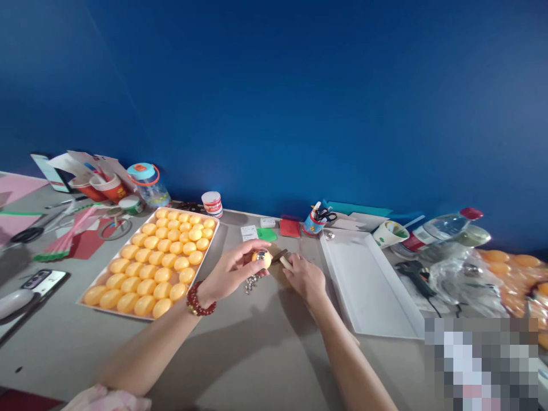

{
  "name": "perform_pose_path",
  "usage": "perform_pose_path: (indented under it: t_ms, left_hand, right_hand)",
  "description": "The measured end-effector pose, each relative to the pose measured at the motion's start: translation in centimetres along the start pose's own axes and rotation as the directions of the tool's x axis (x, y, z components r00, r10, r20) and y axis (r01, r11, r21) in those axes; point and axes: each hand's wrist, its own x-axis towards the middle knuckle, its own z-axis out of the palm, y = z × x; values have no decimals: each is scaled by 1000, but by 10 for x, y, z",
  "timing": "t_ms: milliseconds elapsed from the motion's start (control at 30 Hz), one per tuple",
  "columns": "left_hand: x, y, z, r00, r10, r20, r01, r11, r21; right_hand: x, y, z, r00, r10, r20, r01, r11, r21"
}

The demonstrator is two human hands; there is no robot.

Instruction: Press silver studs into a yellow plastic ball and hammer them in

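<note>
My left hand [234,268], with a red bead bracelet at the wrist, is closed round a small yellow ball [262,258] held just above the grey table [257,354]. A little metal chain [252,282] hangs or lies under that hand. My right hand [305,276] is closed on a slim stick-like tool [282,258] whose tip points at the ball. To the left lies a white tray [99,281] filled with several rows of yellow balls [159,261].
An empty white tray [369,285] lies right of my hands. Behind it stand a paper cup, a water bottle [445,227], a glue gun [414,274] and plastic bags. At the back wall are a pen cup with scissors [317,221], a small jar [212,203] and paper cups. A phone [43,279] and paper scraps lie far left.
</note>
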Motion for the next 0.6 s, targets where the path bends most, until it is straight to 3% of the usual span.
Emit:
perform_pose_path:
  t_ms: [300, 433, 533, 600]
  left_hand:
    - [0, 6, -1, 1000, -2, 22, 1, 998, 65]
    - [1, 3, -2, 1000, -15, 22, 13, 994, 109]
    - [1, 0, -2, 999, -27, 17, 26, 996, 89]
    - [1, -2, 0, 999, -29, 40, 28, 999, 34]
  right_hand:
    - [-5, 0, -11, 996, -50, -72, 54, 997, 56]
    - [-16, 0, -25, 980, -141, -142, 166, 969, 183]
    - [-31, -5, -41, 905, -277, -322, 403, 801, 443]
    - [-42, -9, -51, 810, -391, -438, 577, 669, 469]
